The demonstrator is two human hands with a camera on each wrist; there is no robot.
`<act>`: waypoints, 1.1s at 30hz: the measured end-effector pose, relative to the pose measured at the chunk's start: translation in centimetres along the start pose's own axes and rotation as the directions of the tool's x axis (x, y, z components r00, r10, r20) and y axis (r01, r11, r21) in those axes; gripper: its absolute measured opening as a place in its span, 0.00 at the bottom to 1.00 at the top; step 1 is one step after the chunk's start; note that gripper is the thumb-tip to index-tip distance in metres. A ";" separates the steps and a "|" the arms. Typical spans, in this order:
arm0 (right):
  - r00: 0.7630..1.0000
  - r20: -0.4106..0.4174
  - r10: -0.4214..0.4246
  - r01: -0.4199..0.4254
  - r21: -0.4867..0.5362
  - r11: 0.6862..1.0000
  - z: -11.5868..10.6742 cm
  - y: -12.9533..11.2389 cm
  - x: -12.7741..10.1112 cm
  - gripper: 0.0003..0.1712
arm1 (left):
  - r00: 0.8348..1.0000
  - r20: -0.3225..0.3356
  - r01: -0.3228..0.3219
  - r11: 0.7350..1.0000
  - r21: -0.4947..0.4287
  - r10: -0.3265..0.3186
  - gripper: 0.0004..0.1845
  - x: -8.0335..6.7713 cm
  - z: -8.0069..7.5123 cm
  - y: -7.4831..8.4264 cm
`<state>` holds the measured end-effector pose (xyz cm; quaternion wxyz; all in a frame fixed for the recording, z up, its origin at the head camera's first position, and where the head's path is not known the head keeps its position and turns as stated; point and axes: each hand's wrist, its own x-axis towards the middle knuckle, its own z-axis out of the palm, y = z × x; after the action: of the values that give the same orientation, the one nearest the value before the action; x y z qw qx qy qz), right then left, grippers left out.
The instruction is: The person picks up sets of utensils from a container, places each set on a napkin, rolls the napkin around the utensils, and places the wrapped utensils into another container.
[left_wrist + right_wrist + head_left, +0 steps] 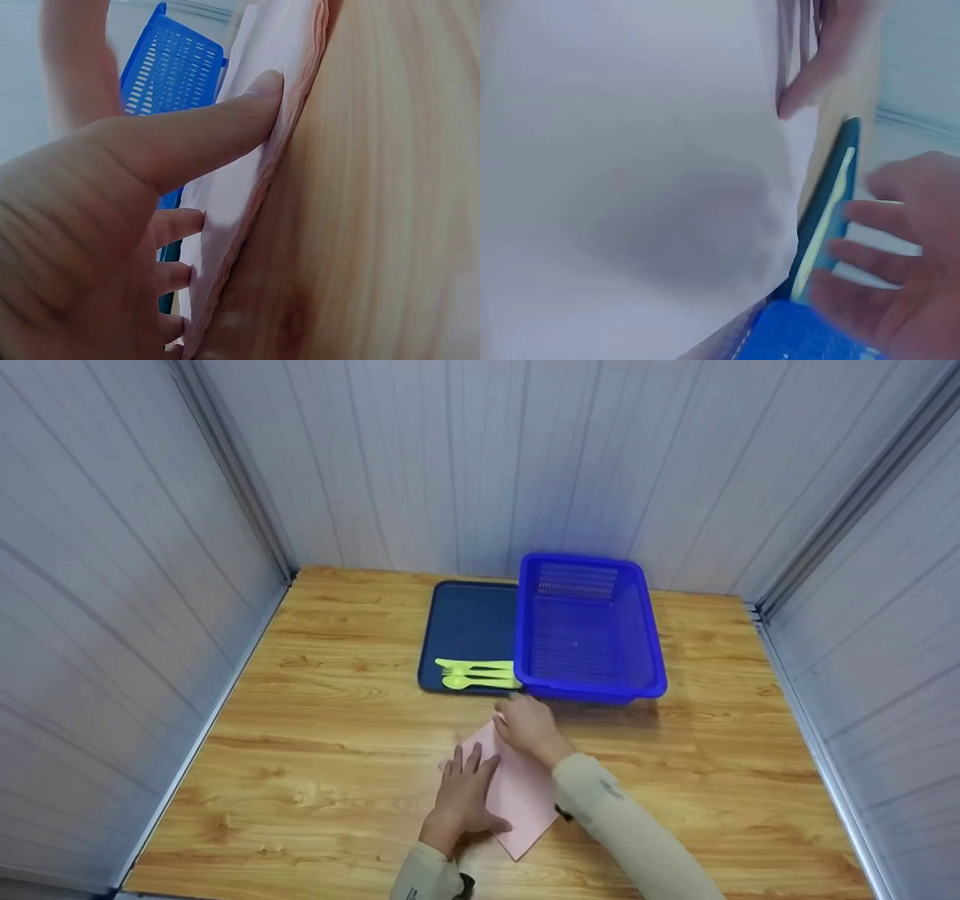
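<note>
A wooden desk (315,750) with a light, strongly grained top fills the floor of a narrow booth, closed in on three sides by pale grey ribbed wall panels (112,607) that meet in metal corner strips.

Both hands work at the near middle of the desk on a pink napkin (521,802). The left hand (465,795) lies flat on the napkin's left part with its fingers straight and spread, pressing it to the wood; the left wrist view shows the thumb (225,124) pushed against the layered edge of the napkin (247,172). The right hand (529,727) sits just beyond the left one, at the far corner of the napkin, fingers loosely extended. Whether it pinches that corner cannot be told from the head view, and the right wrist view shows its fingers (900,262) spread and blurred, holding nothing visible.

Just past the right hand stands a blue plastic basket (652,660) with perforated walls. Touching the basket's left side, and also just beyond the hands, lies a dark blue tray (465,619) carrying a yellow-green plastic fork (472,665) and spoon (476,682) side by side at its near edge.
</note>
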<state>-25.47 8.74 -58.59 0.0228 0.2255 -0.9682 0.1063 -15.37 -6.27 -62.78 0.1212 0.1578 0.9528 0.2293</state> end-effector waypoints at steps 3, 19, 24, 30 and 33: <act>1.000 -0.015 -0.016 0.016 0.012 1.000 0.7 -0.8 3.5 0.11 | 1.000 -0.009 0.003 1.000 -0.008 -0.003 0.59 -0.2 -0.1 -0.3; 0.997 0.078 -0.024 0.037 -0.174 0.984 4.1 -0.9 8.3 0.12 | 1.000 0.020 -0.003 0.999 -0.039 0.003 0.59 -0.6 0.9 -0.3; 0.992 0.081 -0.100 0.116 -0.236 0.965 3.9 -0.1 8.8 0.10 | 1.000 0.027 0.015 0.999 -0.038 -0.014 0.59 -0.4 0.8 -0.3; 0.978 0.053 -0.203 0.209 -0.313 0.927 3.7 0.1 9.2 0.13 | 0.999 0.033 0.021 0.999 -0.043 -0.019 0.59 0.0 0.3 -0.3; 0.970 0.026 -0.241 0.237 -0.320 0.917 3.5 -0.1 9.3 0.16 | 1.000 0.024 0.017 0.999 -0.029 -0.016 0.59 0.0 0.0 -0.5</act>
<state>-33.75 3.87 -61.14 0.0787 0.3345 -0.9375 -0.0544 -15.48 -6.73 -63.02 0.1367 0.1510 0.9491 0.2402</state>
